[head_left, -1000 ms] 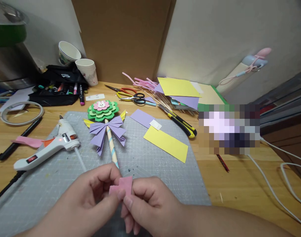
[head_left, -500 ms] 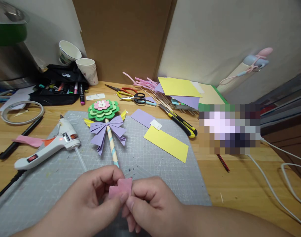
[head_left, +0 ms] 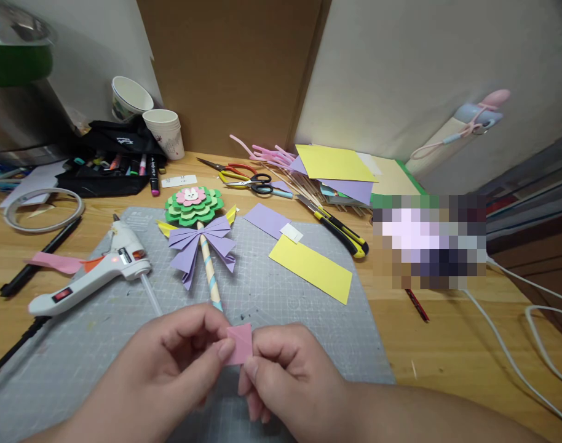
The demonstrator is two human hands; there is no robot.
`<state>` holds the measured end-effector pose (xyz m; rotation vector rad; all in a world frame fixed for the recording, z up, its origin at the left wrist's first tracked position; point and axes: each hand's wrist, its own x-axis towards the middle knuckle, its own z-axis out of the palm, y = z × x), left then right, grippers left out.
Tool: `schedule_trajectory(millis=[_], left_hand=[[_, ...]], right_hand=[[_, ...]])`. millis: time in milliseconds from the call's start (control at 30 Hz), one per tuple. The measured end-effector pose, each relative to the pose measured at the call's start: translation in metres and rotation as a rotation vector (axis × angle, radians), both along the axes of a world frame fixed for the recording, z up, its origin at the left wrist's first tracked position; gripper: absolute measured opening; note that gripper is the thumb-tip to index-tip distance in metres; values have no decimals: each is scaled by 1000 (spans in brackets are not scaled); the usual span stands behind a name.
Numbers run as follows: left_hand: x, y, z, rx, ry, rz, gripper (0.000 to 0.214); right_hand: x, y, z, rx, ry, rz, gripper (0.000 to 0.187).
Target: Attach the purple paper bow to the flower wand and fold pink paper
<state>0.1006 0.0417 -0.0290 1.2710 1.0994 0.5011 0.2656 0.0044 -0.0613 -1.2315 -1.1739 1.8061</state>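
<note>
A small square of pink paper (head_left: 240,344) with a diagonal crease is pinched between my two hands above the cutting mat. My left hand (head_left: 179,363) grips its left side, thumb on the front face. At its lower right corner, my right hand (head_left: 290,375) pinches the paper between thumb and curled fingers. Just beyond them lies a paper flower wand with a green layered flower (head_left: 193,206), a pink rabbit face on top, a purple pleated bow (head_left: 201,237) and a striped stick (head_left: 209,271). Its lower end is hidden behind my left hand.
On the left a white glue gun (head_left: 101,271) rests on the grey cutting mat (head_left: 281,289). Yellow paper (head_left: 311,269), purple paper (head_left: 265,220) and a utility knife (head_left: 339,231) lie to the right. Scissors (head_left: 246,179), paper cups (head_left: 165,132) and a marker pouch (head_left: 110,160) stand behind.
The pink paper has moved slightly right and now shows as a neat square, where its top edge looked stepped before. My left thumb has shifted to its left edge.
</note>
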Motion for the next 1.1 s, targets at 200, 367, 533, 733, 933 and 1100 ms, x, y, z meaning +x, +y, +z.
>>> schedule_trajectory(millis=[200,367,533,733,933,1100], left_hand=[[3,3,3,-28,20,50,19],[4,4,7,-50,-10,58,13],[5,2,10,-51,-47,63,11],[2,0,3,-75,-21,37,10],[-4,-2,3,220,33,104,11],[-7,-8,3,671,58,59,25]], right_hand=[[-1,1,8,8,108,20,14],[-1,0,5,-52,90,-28,20],[-2,2,5,-81,88,-34,24],[-1,-1,5,-66,67,-9,24],[-1,1,0,-122,302,-25,42],[0,3,-1,-396,665,41,35]])
